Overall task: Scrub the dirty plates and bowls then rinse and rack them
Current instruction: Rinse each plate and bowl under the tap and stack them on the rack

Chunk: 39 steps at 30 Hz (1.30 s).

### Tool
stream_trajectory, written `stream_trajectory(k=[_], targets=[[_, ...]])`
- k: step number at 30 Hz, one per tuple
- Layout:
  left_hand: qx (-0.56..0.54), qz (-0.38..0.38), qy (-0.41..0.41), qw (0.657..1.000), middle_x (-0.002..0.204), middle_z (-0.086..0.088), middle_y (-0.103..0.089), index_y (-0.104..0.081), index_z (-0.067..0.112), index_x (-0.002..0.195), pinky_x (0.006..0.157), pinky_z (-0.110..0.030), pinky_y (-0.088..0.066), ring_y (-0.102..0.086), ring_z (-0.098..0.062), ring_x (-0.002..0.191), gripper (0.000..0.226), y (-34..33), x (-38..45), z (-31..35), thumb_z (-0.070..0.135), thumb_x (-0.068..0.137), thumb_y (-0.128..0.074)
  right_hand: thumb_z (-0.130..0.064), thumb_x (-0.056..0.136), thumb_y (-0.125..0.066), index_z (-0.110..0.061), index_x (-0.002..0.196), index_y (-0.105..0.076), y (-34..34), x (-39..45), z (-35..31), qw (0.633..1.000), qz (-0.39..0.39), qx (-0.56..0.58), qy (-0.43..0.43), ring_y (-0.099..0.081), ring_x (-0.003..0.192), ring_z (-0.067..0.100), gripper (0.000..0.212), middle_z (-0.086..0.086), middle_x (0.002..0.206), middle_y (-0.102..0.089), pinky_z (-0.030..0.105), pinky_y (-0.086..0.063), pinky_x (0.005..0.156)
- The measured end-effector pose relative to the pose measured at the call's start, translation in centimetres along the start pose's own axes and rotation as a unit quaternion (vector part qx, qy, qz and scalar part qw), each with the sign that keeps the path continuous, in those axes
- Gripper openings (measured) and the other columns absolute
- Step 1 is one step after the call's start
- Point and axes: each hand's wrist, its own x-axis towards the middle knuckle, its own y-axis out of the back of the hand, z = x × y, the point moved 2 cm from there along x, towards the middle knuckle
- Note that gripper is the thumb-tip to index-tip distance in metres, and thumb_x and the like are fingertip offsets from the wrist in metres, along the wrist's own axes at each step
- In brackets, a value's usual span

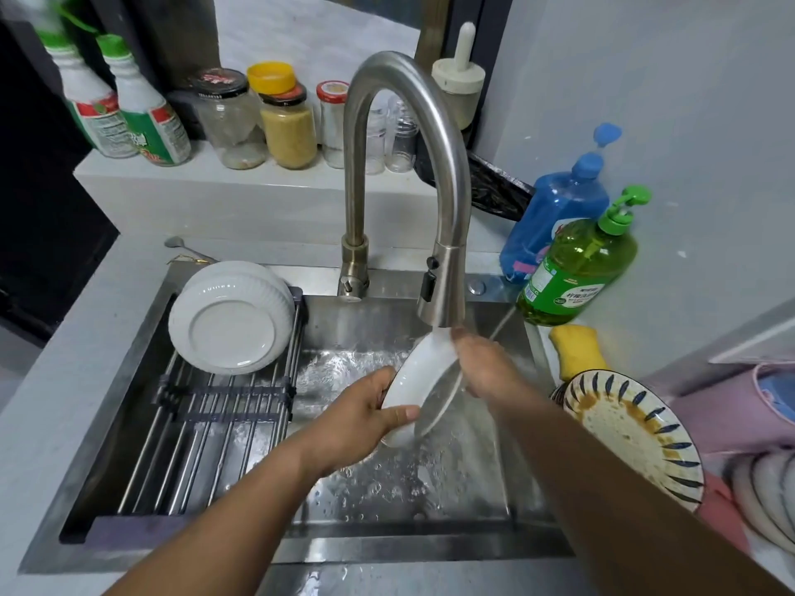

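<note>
My left hand (359, 419): grips white plate (419, 389) by its lower rim, over sink (327, 548).
My right hand (486, 363): fingers curled on plate's upper edge, under faucet (443, 290).
Rack (223, 406): white bowls (232, 316), upturned.
Patterned plate (632, 432): brown sauce residue.

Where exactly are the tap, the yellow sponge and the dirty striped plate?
tap (443, 294): head view, on its spray head above the sink.
yellow sponge (576, 352): head view, on its middle.
dirty striped plate (623, 428): head view, on its stained centre.
</note>
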Motion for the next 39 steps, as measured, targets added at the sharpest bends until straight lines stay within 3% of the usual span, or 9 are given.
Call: stream_trajectory(k=[5,10,13,18,22,26,29,36,39], targets=[[-0.087,0.022,0.041,0.995,0.117,-0.005,-0.073,-0.055,0.018,0.126,0.097,-0.054,-0.056,-0.07,-0.025,0.113,0.029,-1.7,0.5,0.6,0.012,0.099,-0.065,-0.049,0.106,-0.033,-0.006,0.141,-0.05,-2.7,-0.9,-2.4,0.997,-0.05,-0.025,0.059,-0.051,0.128,0.036,0.058,0.02,0.14,-0.052,0.042,-0.042,0.106],[-0.234,0.071,0.102,0.964,0.118,-0.014,-0.073,-0.054,0.015,0.129,0.093,-0.058,-0.057,-0.071,-0.033,0.109,0.025,-2.2,0.5,2.0,0.022,0.105,-0.055,-0.07,0.094,-0.04,-0.016,0.126,-0.059,-4.1,-1.1,-2.7,0.995,-0.072,0.072,0.002,-0.064,0.102,0.028,0.066,0.009,0.11,-0.066,0.044,-0.051,0.099],[-0.39,0.102,0.13,0.906,0.119,-0.026,-0.07,-0.053,0.006,0.132,0.087,-0.062,-0.058,-0.071,-0.04,0.108,0.026,-2.0,0.9,2.1,0.017,0.108,-0.046,-0.07,0.095,-0.029,-0.031,0.128,-0.06,-4.5,-1.5,-2.7,0.992,-0.117,0.023,0.045,-0.064,0.108,0.031,0.059,0.013,0.121,-0.066,0.046,-0.05,0.102],[-0.516,0.171,0.144,0.827,0.124,-0.031,-0.067,-0.052,-0.007,0.138,0.074,-0.051,-0.064,-0.069,-0.04,0.111,0.037,-1.8,2.4,2.0,0.013,0.109,-0.043,-0.04,0.109,-0.022,-0.021,0.123,-0.059,-5.4,-3.3,-2.7,0.947,0.02,-0.212,0.242,-0.059,0.115,0.027,0.044,0.004,0.121,-0.064,0.041,-0.046,0.098],[-0.566,0.225,0.14,0.78,0.104,-0.028,-0.072,-0.054,-0.006,0.125,0.071,-0.058,-0.06,-0.073,-0.038,0.093,0.028,-0.4,2.7,2.1,0.015,0.109,-0.044,-0.048,0.102,-0.016,-0.025,0.12,-0.065,-5.3,-4.1,-0.6,0.956,0.121,-0.126,0.234,-0.058,0.113,0.026,0.058,0.001,0.114,-0.07,0.04,-0.042,0.098],[-0.55,0.211,0.149,0.794,0.1,-0.025,-0.076,-0.053,-0.002,0.128,0.065,-0.061,-0.06,-0.077,-0.036,0.081,0.027,1.8,1.8,1.9,0.013,0.108,-0.045,-0.039,0.103,-0.042,-0.008,0.124,-0.063,-4.3,-0.7,1.9,0.986,0.053,0.157,0.017,-0.059,0.108,0.026,0.043,0.012,0.117,-0.065,0.044,-0.05,0.097],[-0.518,0.157,0.157,0.826,0.106,-0.024,-0.075,-0.053,-0.002,0.134,0.062,-0.057,-0.062,-0.077,-0.035,0.082,0.032,3.3,1.2,2.2,0.013,0.107,-0.045,-0.046,0.1,-0.051,-0.017,0.11,-0.063,-4.0,1.0,2.6,0.91,-0.05,0.38,-0.157,-0.067,0.097,0.03,0.033,0.009,0.106,-0.068,0.044,-0.06,0.075],[-0.409,0.108,0.132,0.896,0.123,-0.015,-0.073,-0.056,0.012,0.138,0.084,-0.053,-0.062,-0.072,-0.031,0.107,0.047,2.7,1.1,2.9,0.034,0.096,-0.062,-0.049,0.095,-0.055,-0.014,0.12,-0.072,-5.8,3.4,3.4,0.848,-0.163,0.478,-0.161,-0.07,0.102,0.041,0.046,0.014,0.117,-0.073,0.045,-0.059,0.064],[-0.371,0.162,0.077,0.911,0.122,-0.01,-0.073,-0.055,0.02,0.136,0.096,-0.059,-0.055,-0.068,-0.034,0.116,0.065,-1.7,0.8,2.3,0.014,0.076,-0.079,-0.049,0.097,-0.048,-0.013,0.122,-0.07,-7.6,3.2,3.9,0.835,-0.14,0.507,-0.162,-0.066,0.112,0.045,0.05,0.018,0.119,-0.072,0.059,-0.055,0.09]])
